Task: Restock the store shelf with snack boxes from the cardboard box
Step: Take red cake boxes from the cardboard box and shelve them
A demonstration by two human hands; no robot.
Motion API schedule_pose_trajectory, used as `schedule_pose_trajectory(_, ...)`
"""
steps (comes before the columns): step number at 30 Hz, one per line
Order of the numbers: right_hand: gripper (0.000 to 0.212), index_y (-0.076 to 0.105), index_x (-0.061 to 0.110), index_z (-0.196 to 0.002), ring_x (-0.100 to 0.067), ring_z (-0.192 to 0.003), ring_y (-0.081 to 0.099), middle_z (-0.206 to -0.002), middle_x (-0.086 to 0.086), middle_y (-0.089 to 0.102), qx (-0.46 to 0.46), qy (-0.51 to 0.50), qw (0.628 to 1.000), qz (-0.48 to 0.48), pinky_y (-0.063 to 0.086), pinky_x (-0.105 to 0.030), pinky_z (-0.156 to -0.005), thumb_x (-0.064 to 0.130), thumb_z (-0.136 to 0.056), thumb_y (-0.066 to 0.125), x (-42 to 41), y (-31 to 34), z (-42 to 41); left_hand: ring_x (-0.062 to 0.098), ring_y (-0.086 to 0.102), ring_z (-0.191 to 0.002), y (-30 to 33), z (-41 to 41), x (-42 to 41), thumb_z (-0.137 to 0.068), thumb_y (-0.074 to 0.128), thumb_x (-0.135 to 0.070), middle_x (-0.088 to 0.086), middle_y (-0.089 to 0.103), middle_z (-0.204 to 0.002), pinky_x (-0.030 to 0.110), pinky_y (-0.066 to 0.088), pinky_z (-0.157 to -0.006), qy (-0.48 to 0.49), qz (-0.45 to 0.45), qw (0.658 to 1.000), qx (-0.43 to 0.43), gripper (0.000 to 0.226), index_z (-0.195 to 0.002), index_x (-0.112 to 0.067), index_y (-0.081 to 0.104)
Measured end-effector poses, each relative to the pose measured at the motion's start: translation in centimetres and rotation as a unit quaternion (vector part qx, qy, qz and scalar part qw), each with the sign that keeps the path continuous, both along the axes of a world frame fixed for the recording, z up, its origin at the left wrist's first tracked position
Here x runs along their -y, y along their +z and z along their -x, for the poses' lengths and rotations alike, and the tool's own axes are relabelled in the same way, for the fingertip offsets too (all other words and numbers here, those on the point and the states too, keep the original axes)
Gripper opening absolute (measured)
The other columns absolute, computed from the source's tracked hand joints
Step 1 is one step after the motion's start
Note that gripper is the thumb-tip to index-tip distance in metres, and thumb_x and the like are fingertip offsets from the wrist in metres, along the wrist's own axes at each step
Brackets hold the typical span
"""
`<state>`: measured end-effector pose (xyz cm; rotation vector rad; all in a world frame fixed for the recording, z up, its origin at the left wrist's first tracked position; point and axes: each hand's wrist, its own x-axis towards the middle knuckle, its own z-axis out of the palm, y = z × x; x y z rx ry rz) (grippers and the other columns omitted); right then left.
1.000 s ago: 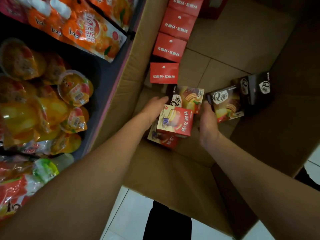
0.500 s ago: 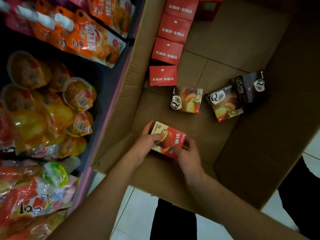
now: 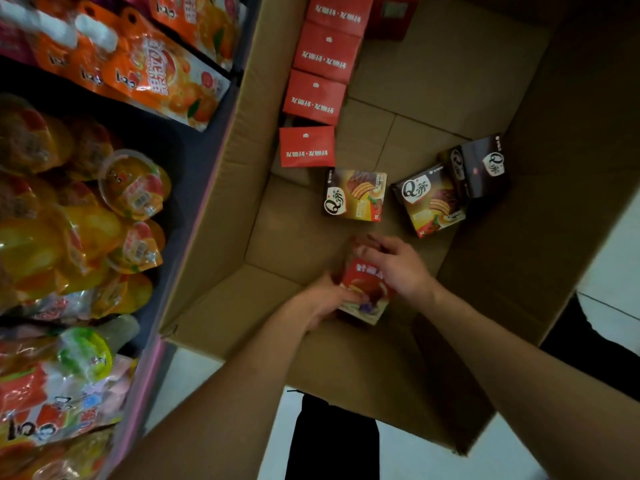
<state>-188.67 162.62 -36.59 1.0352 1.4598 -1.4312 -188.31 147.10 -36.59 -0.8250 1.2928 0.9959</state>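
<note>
A large open cardboard box [image 3: 221, 188] stands on the floor beside the store shelf [image 3: 194, 209]. Over its near part both my hands hold a red snack box [image 3: 369, 292]. My left hand [image 3: 329, 299] grips its left side, and my right hand [image 3: 398, 265] curls over its top right edge. A row of red snack boxes [image 3: 313, 97] stands along the box's left wall. Dark Q-brand snack boxes [image 3: 355, 195] [image 3: 429, 200] [image 3: 479, 168] lie on the box's bottom beyond my hands.
Orange drink pouches [image 3: 162, 77] and jelly cups [image 3: 135, 185] fill the shelf on the left. White tiled floor [image 3: 609, 258] shows to the right and below the box. My dark trouser leg [image 3: 329, 441] is under the near flap.
My hands have lifted the red snack box from among the others and drawn it toward me. It has turned from lying crosswise to lengthwise, and my right hand moved over its top.
</note>
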Motion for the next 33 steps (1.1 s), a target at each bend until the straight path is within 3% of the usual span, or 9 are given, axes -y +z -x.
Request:
schedule_pose_trajectory(3, 0.012, 0.061, 0.044, -0.105, -0.017, -0.104, 0.063, -0.125, 0.001, 0.060, -0.024, -0.092, 0.994, -0.048, 0.053, -0.043, -0.092, 0.046, -0.095, 0.055, -2.0, 0.4, 1.0, 0.022, 0.066, -0.102, -0.2, -0.7, -1.3, -0.069, 0.086, -0.018, 0.006, 0.070, -0.111, 0.040, 0.052, -0.096, -0.001, 0.029, 1.000, -0.002, 0.054, -0.112, -0.017, 0.053)
schedule_pose_trajectory(5, 0.024, 0.061, 0.032, -0.117, -0.011, -0.092, 0.062, -0.119, 0.001, 0.062, -0.005, -0.166, 0.981, -0.097, 0.051, -0.032, -0.076, 0.042, -0.098, 0.051, -2.5, 0.1, 1.3, 0.022, 0.066, -0.104, -0.5, 0.1, -0.8, -0.071, 0.085, -0.018, 0.008, 0.069, -0.113, 0.040, 0.053, -0.092, 0.021, 0.027, 0.999, 0.015, 0.057, -0.116, -0.014, 0.050)
schedule_pose_trajectory(7, 0.039, 0.051, 0.025, -0.137, -0.012, -0.097, 0.061, -0.125, 0.000, 0.059, 0.023, -0.110, 0.985, -0.134, 0.047, -0.029, -0.072, 0.036, -0.099, 0.050, -2.5, -0.5, 0.5, 0.021, 0.064, -0.106, -0.4, 1.3, 0.8, -0.077, 0.079, -0.021, 0.006, 0.070, -0.113, 0.034, 0.048, -0.086, -0.008, 0.024, 0.999, 0.022, 0.048, -0.118, -0.013, 0.056)
schedule_pose_trajectory(11, 0.057, 0.038, 0.022, -0.149, -0.025, -0.128, 0.052, -0.145, -0.004, 0.050, 0.058, -0.008, 0.988, -0.144, 0.046, -0.038, -0.098, 0.030, -0.097, 0.060, -2.0, -1.6, -1.5, 0.022, 0.062, -0.106, 0.0, 5.0, 5.9, -0.081, 0.073, -0.031, 0.007, 0.073, -0.110, 0.036, 0.045, -0.098, -0.084, 0.031, 0.995, 0.032, 0.029, -0.103, -0.012, 0.071)
schedule_pose_trajectory(18, 0.043, 0.045, 0.018, -0.144, -0.022, -0.119, 0.058, -0.138, -0.007, 0.056, 0.084, 0.013, 0.984, -0.159, 0.050, -0.039, -0.097, 0.031, -0.102, 0.049, -0.9, -3.3, -3.2, 0.016, 0.055, -0.098, -2.5, 4.7, 4.9, -0.094, 0.065, -0.028, 0.006, 0.064, -0.120, 0.025, 0.037, -0.086, -0.385, 0.054, 0.919, -0.068, 0.036, -0.125, -0.010, 0.062)
schedule_pose_trajectory(22, 0.041, 0.044, 0.024, -0.146, -0.014, -0.105, 0.057, -0.133, -0.002, 0.059, 0.058, -0.038, 0.977, -0.201, 0.045, -0.025, -0.072, 0.029, -0.105, 0.044, -1.3, -3.3, -3.5, 0.021, 0.063, -0.099, -4.0, 1.8, 2.7, -0.097, 0.060, -0.020, 0.011, 0.067, -0.122, 0.028, 0.047, -0.083, -0.312, 0.073, 0.940, -0.117, 0.028, -0.120, -0.005, 0.064)
schedule_pose_trajectory(26, 0.041, 0.048, 0.023, -0.143, -0.019, -0.114, 0.060, -0.132, -0.003, 0.060, 0.070, -0.065, 0.970, -0.224, 0.052, -0.030, -0.081, 0.030, -0.103, 0.048, -2.7, -3.0, -4.4, 0.014, 0.057, -0.087, -4.0, 1.2, 2.0, -0.095, 0.062, -0.017, 0.009, 0.067, -0.118, 0.023, 0.041, -0.069, -0.274, 0.075, 0.948, -0.145, 0.028, -0.121, -0.007, 0.064)
schedule_pose_trajectory(29, 0.046, 0.047, 0.026, -0.144, -0.011, -0.099, 0.064, -0.129, -0.001, 0.061, 0.080, -0.109, 0.972, -0.194, 0.055, -0.027, -0.072, 0.019, -0.099, 0.056, -2.7, -3.0, -4.6, 0.015, 0.058, -0.095, -3.7, 2.0, 2.2, -0.089, 0.069, -0.012, 0.007, 0.066, -0.121, 0.024, 0.041, -0.079, -0.257, 0.078, 0.952, -0.150, 0.037, -0.125, -0.010, 0.062)
schedule_pose_trajectory(33, 0.050, 0.049, 0.027, -0.142, -0.014, -0.104, 0.067, -0.126, -0.002, 0.064, 0.065, -0.167, 0.971, -0.160, 0.059, -0.038, -0.087, 0.006, -0.097, 0.055, -2.3, -3.4, -4.3, 0.012, 0.052, -0.096, -3.4, 3.3, 2.9, -0.087, 0.069, -0.008, 0.006, 0.064, -0.126, 0.028, 0.039, -0.083, -0.290, 0.083, 0.941, -0.154, 0.043, -0.129, -0.013, 0.058)
